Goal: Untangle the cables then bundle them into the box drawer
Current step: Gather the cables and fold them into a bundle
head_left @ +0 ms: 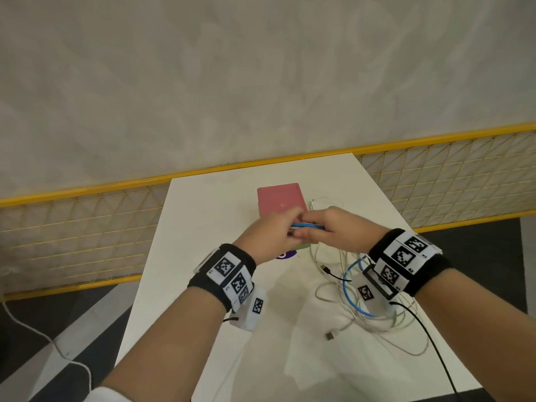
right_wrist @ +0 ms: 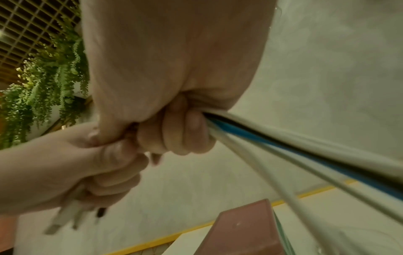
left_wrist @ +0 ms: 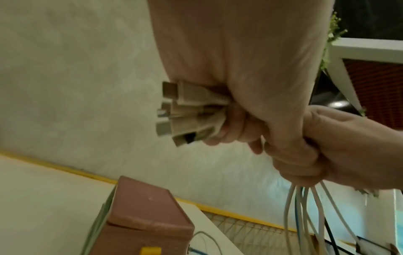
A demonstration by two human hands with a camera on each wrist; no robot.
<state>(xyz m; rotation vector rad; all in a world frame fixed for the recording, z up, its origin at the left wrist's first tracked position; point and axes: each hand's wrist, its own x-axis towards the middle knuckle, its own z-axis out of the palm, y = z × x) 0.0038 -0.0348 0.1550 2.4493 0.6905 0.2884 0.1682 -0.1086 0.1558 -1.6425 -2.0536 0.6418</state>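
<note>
Bare table [head_left: 203, 256] left of the pink box [head_left: 280, 200]; loose cables [head_left: 362, 309] sprawled across its right side.

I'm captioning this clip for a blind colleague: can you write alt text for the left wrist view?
A left hand grips a bunch of cable plugs that fan out past its fingers, while the right hand beside it clutches white, blue and black cables hanging down. A pink box sits on the white table below.

Smooth plastic sheathing, white, blue and black, is noted on the cables [right_wrist: 305, 150] beyond the grip. Dull metal plug tips [left_wrist: 167, 110] are seen. The box [head_left: 280, 200] appears matt pink; the table [head_left: 203, 256] matt white.
</note>
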